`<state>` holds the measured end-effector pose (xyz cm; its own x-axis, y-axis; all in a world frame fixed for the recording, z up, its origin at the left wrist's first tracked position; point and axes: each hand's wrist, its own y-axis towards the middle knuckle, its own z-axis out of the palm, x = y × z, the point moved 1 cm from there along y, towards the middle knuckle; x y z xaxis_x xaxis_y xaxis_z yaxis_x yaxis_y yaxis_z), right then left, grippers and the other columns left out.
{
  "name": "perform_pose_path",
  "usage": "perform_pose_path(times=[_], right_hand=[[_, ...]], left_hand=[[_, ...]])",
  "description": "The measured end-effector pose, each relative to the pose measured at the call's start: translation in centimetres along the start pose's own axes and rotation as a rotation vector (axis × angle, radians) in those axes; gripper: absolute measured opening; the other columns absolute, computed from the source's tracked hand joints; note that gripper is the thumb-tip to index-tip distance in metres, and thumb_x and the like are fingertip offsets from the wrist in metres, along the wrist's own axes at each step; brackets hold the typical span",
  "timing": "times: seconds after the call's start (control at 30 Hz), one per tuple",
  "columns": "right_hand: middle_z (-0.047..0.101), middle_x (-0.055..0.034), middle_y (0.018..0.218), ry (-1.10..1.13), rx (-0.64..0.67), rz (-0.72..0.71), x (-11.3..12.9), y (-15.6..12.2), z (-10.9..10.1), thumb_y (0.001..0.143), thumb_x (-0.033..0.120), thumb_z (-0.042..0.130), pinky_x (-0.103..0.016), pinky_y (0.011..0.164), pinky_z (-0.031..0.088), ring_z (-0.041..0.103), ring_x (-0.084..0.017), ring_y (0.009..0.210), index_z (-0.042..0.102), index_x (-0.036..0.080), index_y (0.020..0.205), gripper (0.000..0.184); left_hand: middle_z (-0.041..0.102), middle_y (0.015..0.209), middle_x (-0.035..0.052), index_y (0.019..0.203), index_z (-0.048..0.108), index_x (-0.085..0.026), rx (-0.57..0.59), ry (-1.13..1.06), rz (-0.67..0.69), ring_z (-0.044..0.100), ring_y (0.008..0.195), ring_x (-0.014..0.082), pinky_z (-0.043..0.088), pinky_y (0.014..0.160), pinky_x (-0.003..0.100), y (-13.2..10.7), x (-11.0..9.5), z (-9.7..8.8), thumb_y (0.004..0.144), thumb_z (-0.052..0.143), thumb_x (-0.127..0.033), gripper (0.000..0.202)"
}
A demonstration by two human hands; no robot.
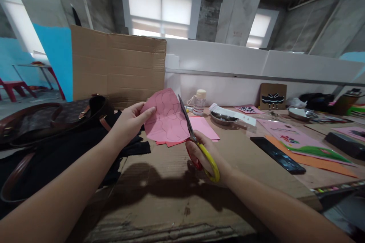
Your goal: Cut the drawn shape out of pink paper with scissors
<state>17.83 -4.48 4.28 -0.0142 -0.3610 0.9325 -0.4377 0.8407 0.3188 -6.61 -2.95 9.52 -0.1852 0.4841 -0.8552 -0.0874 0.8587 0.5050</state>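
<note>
My left hand (137, 115) pinches the left edge of a pink sheet of paper (165, 119), thumb in front. Curved outlines are drawn on the sheet, which is held up above the cardboard-covered table (159, 171). In my right hand (209, 152) is a pair of scissors (209, 169) with one yellow and one red handle loop. Their blades point up and away along the sheet's right edge; whether they touch the paper I cannot tell. Behind and below it lie more pink sheets (203, 127) and some red paper, partly hidden.
A brown handbag (57, 115) and black cloth (71, 155) lie at left. Further back stand a cardboard panel (119, 68) and a white-capped bottle (199, 103). A metal dish (224, 117), a black phone (276, 155) and orange paper (322, 163) are on the right.
</note>
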Motion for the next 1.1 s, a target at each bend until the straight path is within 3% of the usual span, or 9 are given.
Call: perform_pose_path(times=[0.57,0.77,1.1], right_hand=[[0.042,0.0078,0.064,0.027,0.028,-0.003,-0.7,0.2,-0.1,0.087,0.060,0.064,-0.019,0.041,0.031,0.034,-0.007,0.047,0.051,0.021,0.095,0.042],[0.039,0.0091,0.060,0.023,0.018,0.017,-0.9,0.2,0.2,0.087,0.061,0.064,-0.020,0.038,0.029,0.030,-0.006,0.042,0.051,0.022,0.093,0.042],[0.040,0.0085,0.060,0.007,0.003,0.044,-1.1,0.3,0.2,0.085,0.060,0.067,-0.022,0.041,0.027,0.031,-0.007,0.044,0.054,0.022,0.099,0.043]], left_hand=[[0.064,0.073,-0.0013,0.079,0.068,-0.020,-0.012,0.023,-0.006,0.056,0.065,0.0138,0.046,0.061,0.024,0.1,0.0,-0.1,0.076,0.076,-0.053,0.035],[0.068,0.080,0.0009,0.087,0.071,-0.019,-0.020,0.026,-0.006,0.060,0.068,0.0151,0.048,0.062,0.024,0.5,0.5,-0.6,0.076,0.077,-0.053,0.036],[0.067,0.081,-0.0004,0.087,0.073,-0.022,-0.011,-0.034,0.003,0.058,0.070,0.0130,0.048,0.064,0.021,0.8,1.0,-1.1,0.078,0.078,-0.046,0.027]])
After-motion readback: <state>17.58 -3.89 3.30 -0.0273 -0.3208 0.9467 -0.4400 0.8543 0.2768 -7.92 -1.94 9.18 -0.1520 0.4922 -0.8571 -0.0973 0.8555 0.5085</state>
